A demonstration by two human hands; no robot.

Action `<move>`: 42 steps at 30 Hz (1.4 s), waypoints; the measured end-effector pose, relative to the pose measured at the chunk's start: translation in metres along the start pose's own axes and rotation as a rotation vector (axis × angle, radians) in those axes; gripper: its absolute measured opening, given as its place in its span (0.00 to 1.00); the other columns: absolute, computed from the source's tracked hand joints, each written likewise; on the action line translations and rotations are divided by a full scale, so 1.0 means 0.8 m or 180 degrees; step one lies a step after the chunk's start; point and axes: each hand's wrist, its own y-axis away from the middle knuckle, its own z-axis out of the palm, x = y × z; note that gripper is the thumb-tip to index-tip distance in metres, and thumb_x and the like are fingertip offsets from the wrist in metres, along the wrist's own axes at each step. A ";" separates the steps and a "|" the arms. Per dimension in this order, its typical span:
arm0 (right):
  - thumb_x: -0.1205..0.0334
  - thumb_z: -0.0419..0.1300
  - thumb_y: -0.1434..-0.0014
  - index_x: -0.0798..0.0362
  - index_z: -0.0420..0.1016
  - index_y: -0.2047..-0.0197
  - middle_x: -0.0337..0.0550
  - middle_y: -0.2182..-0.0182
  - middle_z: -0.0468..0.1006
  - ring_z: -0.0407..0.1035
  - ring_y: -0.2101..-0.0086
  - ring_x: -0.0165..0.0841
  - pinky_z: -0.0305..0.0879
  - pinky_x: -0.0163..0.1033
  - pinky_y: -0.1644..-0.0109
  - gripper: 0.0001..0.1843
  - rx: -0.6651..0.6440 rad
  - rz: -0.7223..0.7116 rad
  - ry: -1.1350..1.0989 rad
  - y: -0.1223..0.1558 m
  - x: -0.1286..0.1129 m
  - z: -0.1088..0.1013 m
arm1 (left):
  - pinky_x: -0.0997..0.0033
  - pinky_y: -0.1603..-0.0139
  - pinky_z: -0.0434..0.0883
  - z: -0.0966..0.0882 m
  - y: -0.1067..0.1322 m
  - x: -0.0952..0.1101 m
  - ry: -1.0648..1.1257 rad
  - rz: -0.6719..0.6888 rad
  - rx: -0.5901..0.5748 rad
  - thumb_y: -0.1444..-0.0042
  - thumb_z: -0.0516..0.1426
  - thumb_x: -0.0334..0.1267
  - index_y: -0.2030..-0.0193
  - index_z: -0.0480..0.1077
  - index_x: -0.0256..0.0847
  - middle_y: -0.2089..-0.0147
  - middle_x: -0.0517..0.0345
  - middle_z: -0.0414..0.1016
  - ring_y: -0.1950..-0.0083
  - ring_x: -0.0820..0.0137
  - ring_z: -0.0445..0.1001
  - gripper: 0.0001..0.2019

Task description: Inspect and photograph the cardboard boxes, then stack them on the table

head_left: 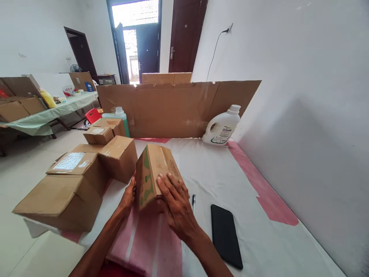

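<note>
Holding by palm pressure alone

Head view: the left hand and right hand, fingers spread, are pressing the small brown green-printed cardboard box, tilted on the white-covered table. Uneven pressure could be sending it onto the slim black pen or flat black phone.

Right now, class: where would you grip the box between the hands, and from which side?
Take the box with both palms, from the near side: one on the green-printed left face, one on the face opposite. It is tipped up, flat-sided, and looks too wide for one hand. The left hand is by the green face; the right hand lies over the top.
</note>
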 end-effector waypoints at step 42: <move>0.37 0.59 0.36 0.42 0.71 0.47 0.44 0.54 0.82 0.79 0.54 0.45 0.82 0.51 0.54 0.22 0.1514 0.3433 -0.3184 0.114 -0.114 -0.027 | 0.58 0.42 0.71 0.085 0.067 0.149 -0.1817 0.2829 -0.0805 0.34 0.54 0.62 0.53 0.78 0.42 0.47 0.48 0.80 0.44 0.57 0.77 0.25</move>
